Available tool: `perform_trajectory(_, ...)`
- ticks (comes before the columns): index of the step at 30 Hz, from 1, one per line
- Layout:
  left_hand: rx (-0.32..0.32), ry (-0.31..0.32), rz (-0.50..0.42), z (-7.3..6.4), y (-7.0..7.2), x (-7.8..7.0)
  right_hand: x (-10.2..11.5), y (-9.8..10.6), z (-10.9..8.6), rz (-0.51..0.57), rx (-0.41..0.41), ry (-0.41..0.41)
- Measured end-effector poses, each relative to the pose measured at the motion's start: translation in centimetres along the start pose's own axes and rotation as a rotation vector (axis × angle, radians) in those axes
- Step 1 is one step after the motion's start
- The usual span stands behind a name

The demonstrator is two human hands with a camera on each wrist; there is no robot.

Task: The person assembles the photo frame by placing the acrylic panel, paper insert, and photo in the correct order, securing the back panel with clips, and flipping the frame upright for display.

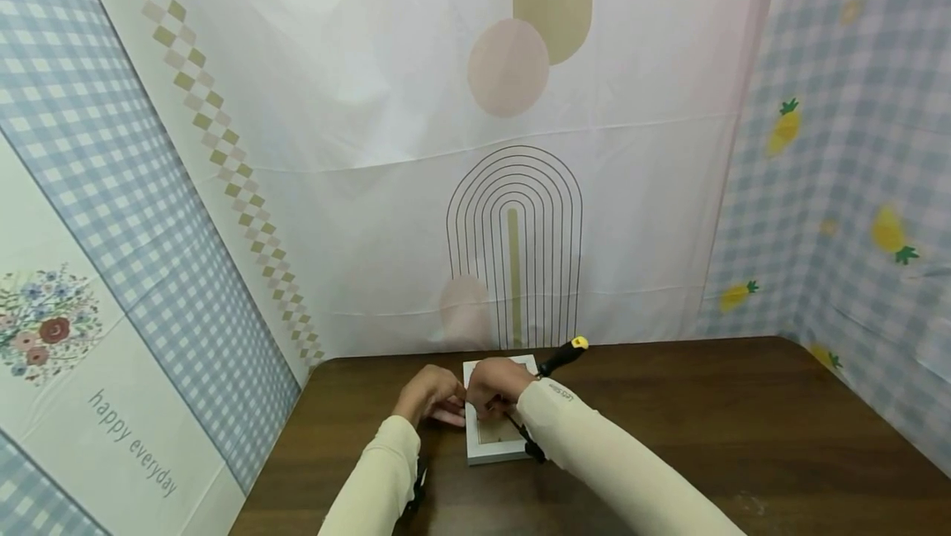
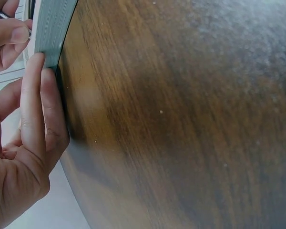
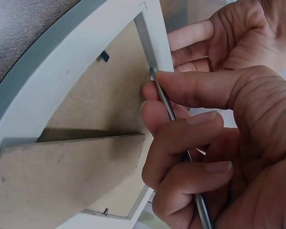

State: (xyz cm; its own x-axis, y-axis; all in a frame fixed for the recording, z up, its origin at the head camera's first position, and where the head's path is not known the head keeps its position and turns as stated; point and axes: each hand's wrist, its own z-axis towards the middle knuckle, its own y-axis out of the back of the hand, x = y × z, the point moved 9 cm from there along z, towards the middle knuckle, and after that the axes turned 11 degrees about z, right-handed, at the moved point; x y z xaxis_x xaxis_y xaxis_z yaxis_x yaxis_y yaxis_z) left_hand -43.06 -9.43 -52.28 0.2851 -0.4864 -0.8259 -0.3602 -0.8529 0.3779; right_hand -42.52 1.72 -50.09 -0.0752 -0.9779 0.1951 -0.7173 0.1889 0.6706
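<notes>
A white picture frame (image 1: 501,455) lies back side up on the table, its brown backing board (image 3: 119,81) showing with an easel flap (image 3: 71,179) tilted up from it. My right hand (image 1: 499,381) grips a screwdriver (image 1: 562,358) with a black and yellow handle by its metal shaft (image 3: 164,99). The tip touches the frame's inner edge, by the thumb. Dark metal tabs (image 3: 104,56) stick out over the backing. My left hand (image 1: 433,396) is at the frame's left side, its extended fingers (image 2: 32,100) touching the outer edge. Part of that hand is hidden.
The brown wooden table (image 1: 669,412) reaches back to a patterned white curtain (image 1: 371,230). Checked blue cloth with pineapples (image 1: 780,247) hangs at the right. A dark wrist device (image 1: 416,486) sits on the left forearm.
</notes>
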Motion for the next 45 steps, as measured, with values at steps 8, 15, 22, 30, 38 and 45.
perform_trajectory(8,-0.019,-0.003,0.019,-0.1,0.1,-0.1,-0.8,0.0,-0.8,0.128,-0.036,-0.071)
perform_trajectory(15,-0.015,-0.003,0.019,-0.2,0.0,-0.1,-1.3,-0.1,-0.8,0.203,-0.055,-0.081)
perform_trajectory(22,-0.013,0.000,0.032,-0.3,-0.1,-0.1,-1.7,-0.3,-1.5,0.290,-0.055,-0.075)
perform_trajectory(30,-0.011,0.010,0.041,-0.3,0.0,-0.2,-2.4,-0.7,-1.0,0.338,-0.038,-0.080)
perform_trajectory(38,-0.013,0.023,0.038,-0.3,0.0,-0.1,-2.8,-0.8,-0.8,0.364,-0.052,-0.068)
perform_trajectory(45,-0.006,0.025,0.035,-0.1,-0.1,0.0,-3.0,-1.0,-0.8,0.383,-0.017,-0.097)
